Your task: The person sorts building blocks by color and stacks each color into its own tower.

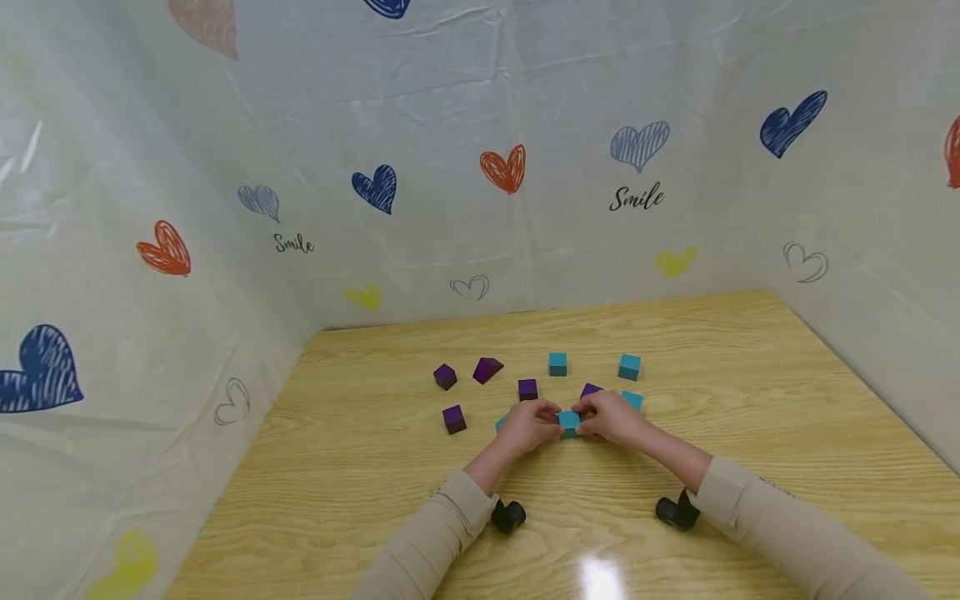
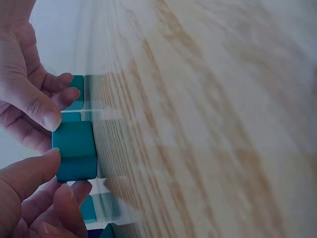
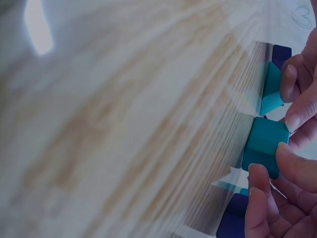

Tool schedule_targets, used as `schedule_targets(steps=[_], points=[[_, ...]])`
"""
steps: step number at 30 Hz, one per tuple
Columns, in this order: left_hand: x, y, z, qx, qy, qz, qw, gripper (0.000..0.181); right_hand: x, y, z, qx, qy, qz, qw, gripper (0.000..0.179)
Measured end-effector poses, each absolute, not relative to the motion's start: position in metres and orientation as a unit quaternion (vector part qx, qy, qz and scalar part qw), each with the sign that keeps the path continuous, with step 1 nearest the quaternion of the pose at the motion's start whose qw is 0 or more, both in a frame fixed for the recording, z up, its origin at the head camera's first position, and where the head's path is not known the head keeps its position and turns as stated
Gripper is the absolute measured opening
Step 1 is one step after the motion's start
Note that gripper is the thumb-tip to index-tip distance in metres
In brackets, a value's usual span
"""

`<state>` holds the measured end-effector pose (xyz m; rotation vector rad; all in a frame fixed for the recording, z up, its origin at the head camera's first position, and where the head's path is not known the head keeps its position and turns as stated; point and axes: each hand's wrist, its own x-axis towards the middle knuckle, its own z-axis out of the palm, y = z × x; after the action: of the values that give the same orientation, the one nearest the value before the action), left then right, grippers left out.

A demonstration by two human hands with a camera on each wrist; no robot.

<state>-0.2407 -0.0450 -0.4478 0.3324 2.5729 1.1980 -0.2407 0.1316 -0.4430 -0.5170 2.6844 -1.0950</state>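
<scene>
In the head view my left hand point(image 1: 528, 427) and right hand point(image 1: 615, 418) meet at a teal block point(image 1: 568, 423) on the wooden table. Each hand pinches one side of it with thumb and fingers. Both wrist views show the thumbs pressed on the near edge of this teal block point(image 2: 75, 150). Another teal piece point(image 1: 500, 423) pokes out behind my left hand; its sloped side shows as a teal prism point(image 3: 272, 89) in the right wrist view. Beside my right hand are a partly hidden purple block point(image 1: 590, 389) and a teal block point(image 1: 633, 400).
Farther back stand two teal blocks point(image 1: 557, 364) point(image 1: 629, 367) and a purple cube point(image 1: 528, 389). Two purple blocks point(image 1: 445, 377) point(image 1: 453, 419) and a purple angled piece point(image 1: 487, 369) lie to the left. A heart-printed sheet point(image 1: 420, 250) hangs around the table point(image 1: 360, 500).
</scene>
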Motion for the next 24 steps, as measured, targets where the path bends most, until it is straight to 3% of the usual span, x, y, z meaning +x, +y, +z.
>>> schedule_targets(steps=[6,14,18,24], points=[[-0.240,-0.043,-0.445,0.128,0.907,0.380,0.130,0.027,-0.240,0.133,-0.443,-0.184,0.913,-0.354,0.088,0.030],[-0.238,-0.042,-0.441,0.122,0.892,0.399,0.176,0.028,-0.230,0.151,-0.423,-0.167,0.911,-0.360,0.112,0.036],[-0.238,-0.044,-0.440,0.125,0.891,0.397,0.181,0.029,-0.230,0.169,-0.410,-0.181,0.938,-0.288,0.066,0.035],[-0.239,-0.047,-0.441,0.133,0.893,0.391,0.179,0.028,-0.239,0.193,-0.413,-0.170,0.952,-0.244,0.074,0.042]])
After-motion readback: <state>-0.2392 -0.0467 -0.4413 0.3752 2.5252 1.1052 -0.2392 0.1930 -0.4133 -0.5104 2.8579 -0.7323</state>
